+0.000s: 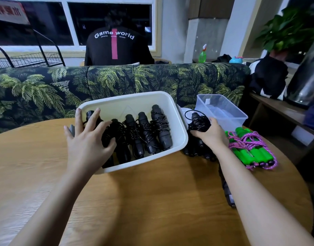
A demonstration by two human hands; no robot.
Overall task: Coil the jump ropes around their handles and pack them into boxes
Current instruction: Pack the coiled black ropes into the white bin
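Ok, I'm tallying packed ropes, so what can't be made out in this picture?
Head view:
- Black coiled jump ropes at the left end of the white plastic tub: covered by the left hand, count unclear.
- More black ropes beside the tub on the round wooden table: hidden under the right hand and forearm.
- Clear plastic box: contents blurred through its walls.

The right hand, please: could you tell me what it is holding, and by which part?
The right hand grips a coiled black jump rope around the bundle's lower half; its wound top sticks out above the hand.
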